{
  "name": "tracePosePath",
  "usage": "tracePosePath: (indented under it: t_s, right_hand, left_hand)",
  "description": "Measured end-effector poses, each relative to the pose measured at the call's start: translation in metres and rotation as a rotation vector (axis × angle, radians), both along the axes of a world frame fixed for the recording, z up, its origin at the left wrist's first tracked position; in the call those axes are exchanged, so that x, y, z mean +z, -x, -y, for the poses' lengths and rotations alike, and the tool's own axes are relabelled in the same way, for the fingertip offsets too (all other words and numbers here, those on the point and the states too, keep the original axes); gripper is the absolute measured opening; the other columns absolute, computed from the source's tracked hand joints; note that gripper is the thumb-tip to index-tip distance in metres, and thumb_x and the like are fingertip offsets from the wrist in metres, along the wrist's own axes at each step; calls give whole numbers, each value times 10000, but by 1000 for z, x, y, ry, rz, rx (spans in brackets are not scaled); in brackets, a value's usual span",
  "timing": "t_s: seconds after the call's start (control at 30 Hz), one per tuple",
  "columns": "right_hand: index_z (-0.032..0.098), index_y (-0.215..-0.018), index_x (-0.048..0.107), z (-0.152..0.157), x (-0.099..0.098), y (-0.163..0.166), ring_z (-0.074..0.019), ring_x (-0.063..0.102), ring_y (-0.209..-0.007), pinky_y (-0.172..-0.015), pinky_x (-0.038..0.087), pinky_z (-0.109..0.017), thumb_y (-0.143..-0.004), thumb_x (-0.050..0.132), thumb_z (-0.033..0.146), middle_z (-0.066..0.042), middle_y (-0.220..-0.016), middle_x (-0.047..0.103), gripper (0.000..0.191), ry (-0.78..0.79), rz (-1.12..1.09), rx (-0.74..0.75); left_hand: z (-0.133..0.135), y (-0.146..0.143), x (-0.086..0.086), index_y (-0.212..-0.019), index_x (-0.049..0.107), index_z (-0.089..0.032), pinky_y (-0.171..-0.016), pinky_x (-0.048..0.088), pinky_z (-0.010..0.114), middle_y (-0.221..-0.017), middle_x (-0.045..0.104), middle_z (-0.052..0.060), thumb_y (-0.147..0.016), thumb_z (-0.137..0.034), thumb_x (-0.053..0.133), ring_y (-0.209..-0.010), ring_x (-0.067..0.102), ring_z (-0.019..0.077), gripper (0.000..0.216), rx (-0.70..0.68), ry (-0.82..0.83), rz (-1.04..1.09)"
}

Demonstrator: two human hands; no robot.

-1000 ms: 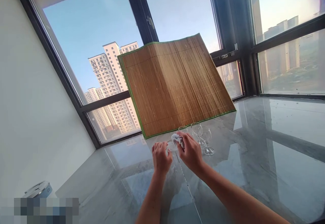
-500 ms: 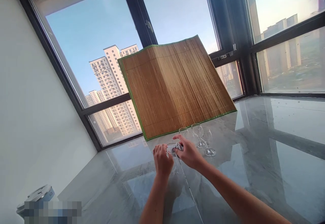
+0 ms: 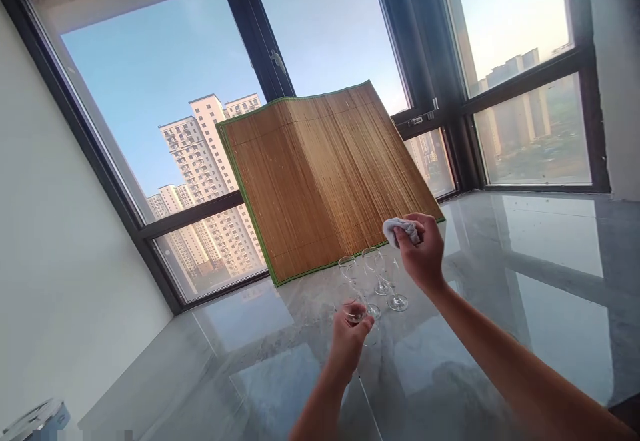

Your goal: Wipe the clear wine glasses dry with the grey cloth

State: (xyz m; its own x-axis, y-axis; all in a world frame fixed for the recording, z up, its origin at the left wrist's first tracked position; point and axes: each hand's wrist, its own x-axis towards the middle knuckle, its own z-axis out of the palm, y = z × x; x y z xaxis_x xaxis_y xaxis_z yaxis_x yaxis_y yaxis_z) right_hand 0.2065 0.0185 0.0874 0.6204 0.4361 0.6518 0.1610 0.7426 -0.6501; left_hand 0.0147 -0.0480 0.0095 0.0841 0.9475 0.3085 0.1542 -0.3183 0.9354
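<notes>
My left hand (image 3: 351, 337) is closed around a clear stemmed glass (image 3: 354, 312) just above the grey counter; the fingers cover part of it, and its outline is faint. A bunched white cloth (image 3: 400, 233) is pinched in my right hand (image 3: 423, 251), raised to the right, away from the held glass. Beyond my left hand, a cluster of clear stemmed glasses stands upright: a left one (image 3: 347, 266), a middle one (image 3: 372, 262) and a right one (image 3: 398, 301).
Behind the glasses a brown bamboo mat (image 3: 325, 181) with green edging leans against the dark-framed window (image 3: 280, 61). The glossy grey counter (image 3: 195, 367) reflects the light. A pale blue and white container (image 3: 43, 421) shows at the lower left.
My right hand has lifted away to the upper right with the cloth, which was pressed to the glass before. My left hand has turned and keeps the glass. The view has shifted slightly right.
</notes>
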Motion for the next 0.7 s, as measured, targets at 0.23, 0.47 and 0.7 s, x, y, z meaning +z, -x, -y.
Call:
tracePosePath:
  t_s: [0.23,0.47,0.7]
  right_hand:
    - [211,-1080,605,-62,-72,-44,-225,626,-754,-699,423,-308,-793,584,356,-62,-872,702,322,527,165,-258]
    - [217,-1129,590,-75,-88,-30,-250,639,-812,-685,389,-300,-829,536,354,-96,-938,717,335,703,342,-190]
    - [210,-1118,603,-82,-97,-25,-228,644,-793,-655,384,-275,-818,552,327,-85,-899,717,326,736,414,-138]
  left_hand:
    - [-5,-28,-24,-947,643,-165,-788,458,282,-939,655,70,-659,-325,777,-885,617,185,356,-6,96,107]
    - [-21,-24,-39,-983,658,-147,-827,484,315,-980,670,111,-722,-352,718,-902,640,207,338,74,51,-60]
    - [-19,-6,-24,-1163,659,-178,-985,436,399,-1127,612,111,-692,-448,759,-1076,571,266,552,166,-119,-511]
